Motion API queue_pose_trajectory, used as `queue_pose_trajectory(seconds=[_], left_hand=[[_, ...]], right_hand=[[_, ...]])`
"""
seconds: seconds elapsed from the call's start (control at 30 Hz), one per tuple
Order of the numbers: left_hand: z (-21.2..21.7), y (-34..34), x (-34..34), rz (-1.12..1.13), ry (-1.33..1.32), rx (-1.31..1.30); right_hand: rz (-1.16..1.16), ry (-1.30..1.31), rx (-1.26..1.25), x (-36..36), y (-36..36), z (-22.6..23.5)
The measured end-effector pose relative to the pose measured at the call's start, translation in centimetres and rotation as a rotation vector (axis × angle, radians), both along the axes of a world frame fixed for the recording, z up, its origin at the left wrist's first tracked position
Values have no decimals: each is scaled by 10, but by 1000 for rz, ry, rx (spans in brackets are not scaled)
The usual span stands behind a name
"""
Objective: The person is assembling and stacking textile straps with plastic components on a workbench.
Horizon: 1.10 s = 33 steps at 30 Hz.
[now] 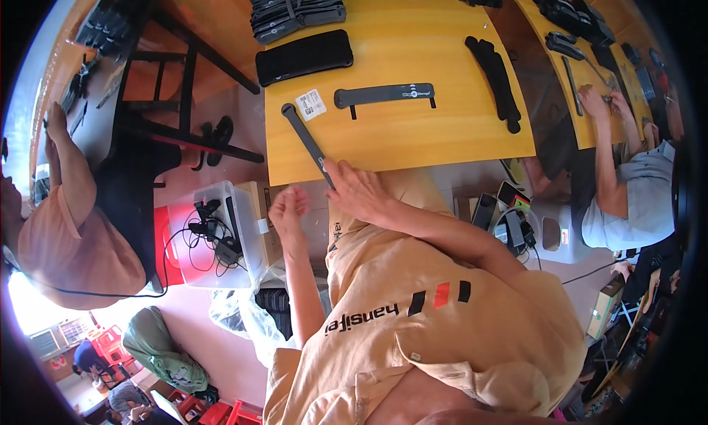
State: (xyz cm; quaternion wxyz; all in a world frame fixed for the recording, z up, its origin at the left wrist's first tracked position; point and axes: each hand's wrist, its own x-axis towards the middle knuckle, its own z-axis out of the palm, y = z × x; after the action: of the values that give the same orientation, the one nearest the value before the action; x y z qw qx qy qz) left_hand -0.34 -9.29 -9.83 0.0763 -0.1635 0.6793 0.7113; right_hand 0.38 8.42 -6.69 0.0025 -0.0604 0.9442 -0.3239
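- Strap [302, 134], flat, dark grey, round-ended: slants across the smooth yellow surface [435, 141], near end at the edge.
- Right hand [359, 193]: fingers grasping that near end.
- Left hand [289, 206]: fingers curled, just off the edge; cannot tell whether they hold anything.
- Paper label [310, 104], white, squarish, beside the strap.
- Second strap [383, 95], grey, two short black tabs on its near side.
- Black pouch [304, 58], soft-looking, rounded corners.
- Black strip [494, 82], wavy-edged, toward the right.

Yellow table [413, 134], pinkish floor [195, 325], red stools [216, 414].
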Motion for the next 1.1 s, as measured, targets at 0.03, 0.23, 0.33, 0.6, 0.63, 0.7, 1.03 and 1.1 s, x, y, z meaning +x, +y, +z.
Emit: queue_pose_trajectory(seconds=[0.03,0.23,0.33,0.6,0.63,0.7,1.03,1.1], left_hand=[[-3,3,5,-21,-88,95],[15,38,11,-165,-227,437],[29,56,8,-200,-262,681],[62,73,7,-278,-180,654],[66,75,7,-275,-163,632],[70,80,7,-277,-149,605],[82,97,9,-287,-115,421],[82,99,9,-287,-118,416]], right_hand=[[-36,58,25,-3,-4,-6],[-21,65,-432,-6,13,3],[-24,-239,-724,7,27,30],[22,56,-700,25,70,55],[44,110,-658,26,73,59],[83,142,-605,28,76,67],[174,351,-445,31,87,65],[172,340,-444,31,90,67]])
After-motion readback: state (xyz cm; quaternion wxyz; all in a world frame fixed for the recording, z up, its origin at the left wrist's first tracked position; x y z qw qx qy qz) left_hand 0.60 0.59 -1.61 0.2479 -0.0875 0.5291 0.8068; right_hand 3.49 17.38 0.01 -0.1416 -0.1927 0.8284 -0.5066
